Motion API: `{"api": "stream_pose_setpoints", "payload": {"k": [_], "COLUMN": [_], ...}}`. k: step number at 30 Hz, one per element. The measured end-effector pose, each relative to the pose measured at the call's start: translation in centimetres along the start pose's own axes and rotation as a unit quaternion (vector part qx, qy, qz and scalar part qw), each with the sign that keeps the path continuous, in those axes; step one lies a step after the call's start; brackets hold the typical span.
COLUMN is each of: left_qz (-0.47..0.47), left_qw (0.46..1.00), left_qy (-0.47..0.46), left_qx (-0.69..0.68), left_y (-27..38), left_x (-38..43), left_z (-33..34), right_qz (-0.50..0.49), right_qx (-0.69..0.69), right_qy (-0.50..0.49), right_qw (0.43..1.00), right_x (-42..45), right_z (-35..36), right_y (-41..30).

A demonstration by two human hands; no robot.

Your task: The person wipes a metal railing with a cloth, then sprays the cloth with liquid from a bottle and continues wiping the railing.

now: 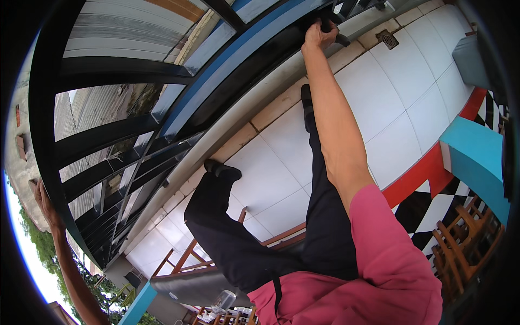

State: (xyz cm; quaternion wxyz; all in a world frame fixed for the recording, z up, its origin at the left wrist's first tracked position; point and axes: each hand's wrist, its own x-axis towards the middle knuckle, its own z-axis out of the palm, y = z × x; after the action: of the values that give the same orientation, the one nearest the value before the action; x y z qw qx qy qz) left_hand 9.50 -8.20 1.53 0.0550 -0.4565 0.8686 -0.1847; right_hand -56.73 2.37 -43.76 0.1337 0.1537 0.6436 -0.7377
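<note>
My left hand [48, 205] rests over the outer black metal rail [44, 134] of a balcony railing, its fingers curled round the edge. On the far side, my right hand [321, 34] reaches low along the same railing. It grips a dark cloth-like piece [343, 40], whose end sticks out past my fingers; the rest blends into the black metal. A glossy black lower panel [243, 87] runs beside that hand, bordered by a blue and grey band [211, 81]. Black crossbars [122, 75] span the railing between my hands.
A grey padded bench [195, 280] with wooden legs stands behind my legs [219, 227]. White floor tiles [276, 158] hold a drain [388, 39]. At right are a grey bin [473, 61], a teal ledge [473, 142] and wooden chairs [463, 243]. A clear jar [224, 301] sits behind the bench.
</note>
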Motion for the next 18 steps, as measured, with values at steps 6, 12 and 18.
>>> {"api": "stream_pose_setpoints", "payload": {"k": [6, 12, 18], "left_qz": [0.064, 0.014, 0.017], "left_qw": [0.997, 0.999, 0.999], "left_qy": [0.034, 0.020, 0.035], "left_qx": [0.023, -0.024, -0.026], "left_y": [-1.6, -1.1, -1.8], "left_x": [-0.3, -0.3, -0.9], "left_z": [0.1, 0.6, 1.2], "right_qz": [0.126, -0.147, 0.008], "right_qx": [0.048, -0.061, -0.012], "right_qy": [-0.070, -0.048, -0.038], "right_qw": [0.988, 0.986, 0.999], "right_x": [3.4, 0.6, 2.5], "right_z": [0.1, 0.1, 0.2], "right_y": [4.2, 2.7, 1.9]}}
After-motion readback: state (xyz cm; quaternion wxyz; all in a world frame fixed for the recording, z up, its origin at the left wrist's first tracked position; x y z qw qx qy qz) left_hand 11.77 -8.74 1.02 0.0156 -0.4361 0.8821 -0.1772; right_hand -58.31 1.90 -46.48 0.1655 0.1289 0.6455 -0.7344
